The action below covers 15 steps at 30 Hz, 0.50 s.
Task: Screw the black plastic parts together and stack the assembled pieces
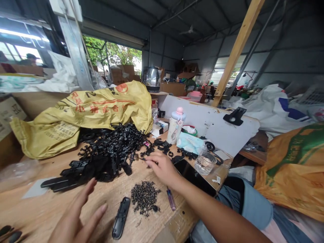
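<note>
My left hand is open above the wooden table, fingers and thumb apart, holding nothing. Nearest to it lies an elongated black plastic shell, its hollow side up. My right hand reaches across the table with its fingers pinched on a small black plastic part, mostly hidden by the fingers. That hand is at the right edge of a big heap of black plastic parts. Closer to me is a pile of tiny dark screws. A screwdriver with a purple handle lies under my right forearm.
A yellow woven sack lies behind the heap. Toward the right stand a bottle with a pink top, a blue-white packet, a glass dish and a dark phone-like slab. A white board edges the table.
</note>
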{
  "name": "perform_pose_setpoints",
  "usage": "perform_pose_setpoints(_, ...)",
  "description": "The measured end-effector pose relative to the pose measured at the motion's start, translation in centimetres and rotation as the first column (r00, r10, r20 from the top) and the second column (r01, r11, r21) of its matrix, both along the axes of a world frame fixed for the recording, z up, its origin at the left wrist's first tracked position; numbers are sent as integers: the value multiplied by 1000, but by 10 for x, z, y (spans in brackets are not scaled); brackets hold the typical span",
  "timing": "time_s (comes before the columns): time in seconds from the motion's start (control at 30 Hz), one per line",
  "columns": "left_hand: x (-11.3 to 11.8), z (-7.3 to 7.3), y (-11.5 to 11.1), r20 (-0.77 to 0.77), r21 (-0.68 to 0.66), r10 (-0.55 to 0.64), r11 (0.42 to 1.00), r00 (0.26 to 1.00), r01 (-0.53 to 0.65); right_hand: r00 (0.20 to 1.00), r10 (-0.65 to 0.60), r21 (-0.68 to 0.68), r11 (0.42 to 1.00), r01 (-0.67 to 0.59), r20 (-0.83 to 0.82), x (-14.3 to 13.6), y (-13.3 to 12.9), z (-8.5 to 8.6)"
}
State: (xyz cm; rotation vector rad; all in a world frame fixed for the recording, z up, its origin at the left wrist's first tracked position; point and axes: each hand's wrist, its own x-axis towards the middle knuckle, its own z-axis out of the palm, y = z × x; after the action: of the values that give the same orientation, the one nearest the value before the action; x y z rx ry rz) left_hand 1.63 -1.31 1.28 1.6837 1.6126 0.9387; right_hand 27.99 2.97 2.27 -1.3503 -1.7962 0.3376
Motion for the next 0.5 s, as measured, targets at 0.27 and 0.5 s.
perform_pose_setpoints(0.27,77,28,-17,462,-139,-153,960,873,242,548,-24,-263,894,-362,-836,-55,-71,-19)
perform_pose_setpoints(0.5,71,30,-22,590,-309,-89,893,803,327,364,-85,-256,853,-454,-928,-60,-79,-25)
